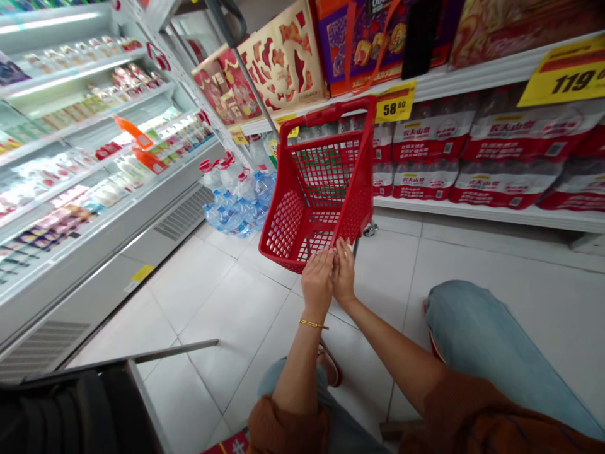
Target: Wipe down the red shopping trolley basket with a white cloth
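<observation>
A red plastic shopping basket [362, 189] with latticed walls and a tall handle [326, 113] stands tilted in front of me on the tiled floor. One of its small wheels [371, 228] shows at the right. My left hand [317, 276], with a gold bracelet [312, 324] at the wrist, is closed on the near rim. Right beside it, my right hand [343, 272] has its fingers bent over the same corner of the rim. The two hands touch each other, and part of the fingers is hidden between them.
Along the left runs a refrigerated display [155, 208] of dairy products. Wrapped water bottles [239, 205] stand behind the basket. Shelves at the right hold red-wrapped bottle packs [425, 139] and gift boxes [278, 57]. A dark, metal-edged object [80, 410] occupies the lower left.
</observation>
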Demonstrator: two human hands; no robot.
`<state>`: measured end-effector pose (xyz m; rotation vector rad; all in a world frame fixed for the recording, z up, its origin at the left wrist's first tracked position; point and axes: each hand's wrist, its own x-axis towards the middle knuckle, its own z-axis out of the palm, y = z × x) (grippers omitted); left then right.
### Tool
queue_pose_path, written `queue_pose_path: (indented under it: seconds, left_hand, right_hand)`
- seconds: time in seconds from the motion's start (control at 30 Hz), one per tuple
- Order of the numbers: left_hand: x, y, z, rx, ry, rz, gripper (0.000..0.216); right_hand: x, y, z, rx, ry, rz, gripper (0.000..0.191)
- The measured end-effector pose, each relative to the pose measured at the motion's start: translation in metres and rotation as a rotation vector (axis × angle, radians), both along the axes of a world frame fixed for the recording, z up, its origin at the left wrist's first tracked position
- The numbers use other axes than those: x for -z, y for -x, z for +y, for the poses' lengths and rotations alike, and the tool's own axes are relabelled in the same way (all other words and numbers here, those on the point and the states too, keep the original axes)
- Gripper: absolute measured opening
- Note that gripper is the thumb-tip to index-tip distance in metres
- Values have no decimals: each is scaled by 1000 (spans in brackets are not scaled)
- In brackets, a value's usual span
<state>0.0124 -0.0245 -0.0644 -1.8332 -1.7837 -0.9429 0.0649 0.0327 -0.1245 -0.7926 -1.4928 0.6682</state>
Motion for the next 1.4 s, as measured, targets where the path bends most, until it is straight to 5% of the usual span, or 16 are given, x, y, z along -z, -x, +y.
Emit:
queue_pose_path:
  seconds: [0.37,0.73,1.0,1.2,1.4]
  left_hand:
    - [-1,0,-4,-58,50,-10,47]
    - [0,2,-4,-53,2,-7,47]
    - [1,7,-7,-78,11,72,46]
    - [0,11,-12,-110,6,172,46]
    - [0,10,-11,-70,-6,215,44]
  right_hand:
    - [32,2,-3,-34,-52,-34,53]
    - [79,-2,-9,-79,59,-75,55]
    - [90,2,-10,-116,150,-27,48]
    - [73,-6,-13,-122,216,46,44]
    - [-2,-8,-14,-125,151,178,41]
